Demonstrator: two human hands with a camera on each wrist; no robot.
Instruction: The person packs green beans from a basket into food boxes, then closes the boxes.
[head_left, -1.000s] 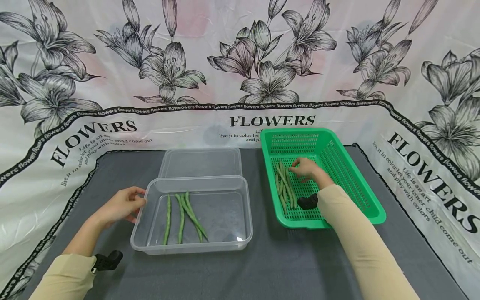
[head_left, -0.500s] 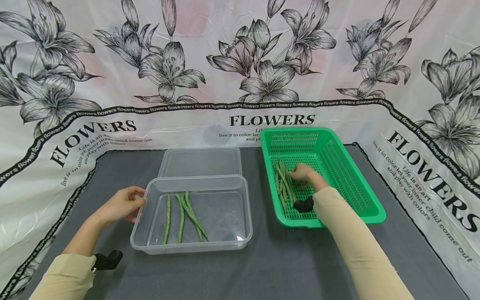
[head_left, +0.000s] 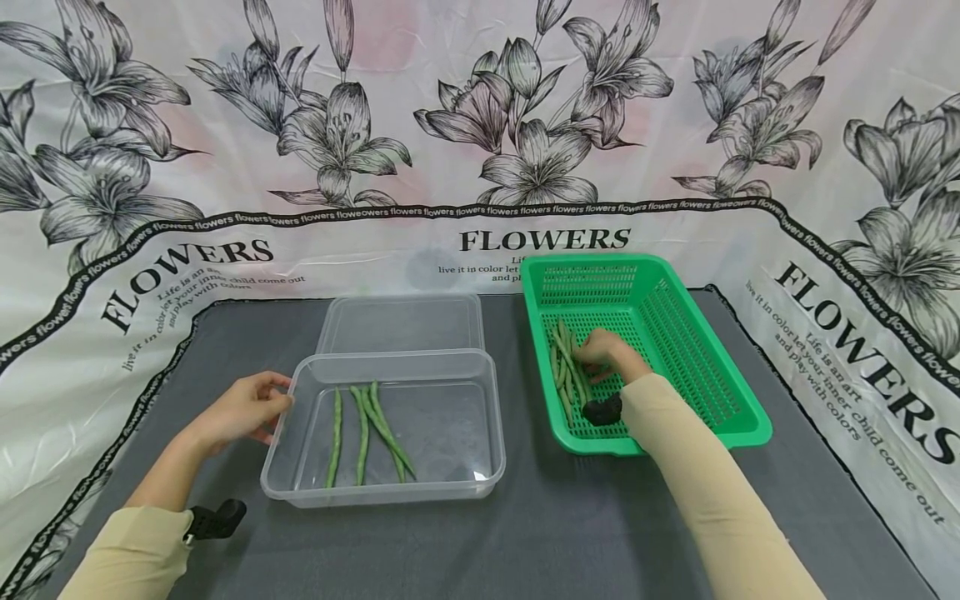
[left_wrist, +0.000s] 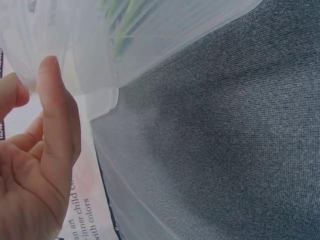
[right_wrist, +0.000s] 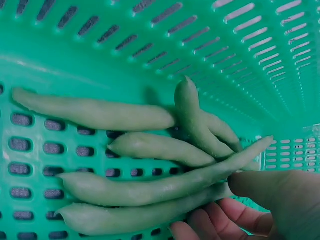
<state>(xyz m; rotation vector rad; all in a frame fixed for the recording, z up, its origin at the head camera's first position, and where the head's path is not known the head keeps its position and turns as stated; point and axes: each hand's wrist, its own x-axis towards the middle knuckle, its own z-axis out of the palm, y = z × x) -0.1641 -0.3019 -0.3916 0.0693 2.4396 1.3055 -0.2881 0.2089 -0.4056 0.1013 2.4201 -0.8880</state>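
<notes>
At the left end of the clear plastic container point(head_left: 495, 433), my left hand point(head_left: 243, 410) has its fingertips right at the rim. The left wrist view shows the fingers point(left_wrist: 52, 95) fairly straight beside the container's wall. Several green beans point(head_left: 362, 437) lie inside it. My right hand point(head_left: 611, 350) reaches into the green basket point(head_left: 720, 375). There it pinches one end of a green bean point(right_wrist: 125, 217) between thumb and fingers, in the right wrist view. More green beans point(right_wrist: 95, 111) lie beside and across each other on the slotted basket floor.
A clear lid point(head_left: 405, 325) lies behind the container. Both stand on a dark grey cloth point(head_left: 480, 550). A white flower-printed sheet point(head_left: 450, 150) rises at the back and sides. Black wrist devices point(head_left: 217, 521) are worn on both wrists.
My right hand has moved slightly left and down onto the beans in the basket, and its fingers have closed on one. The left hand and container have stayed in place.
</notes>
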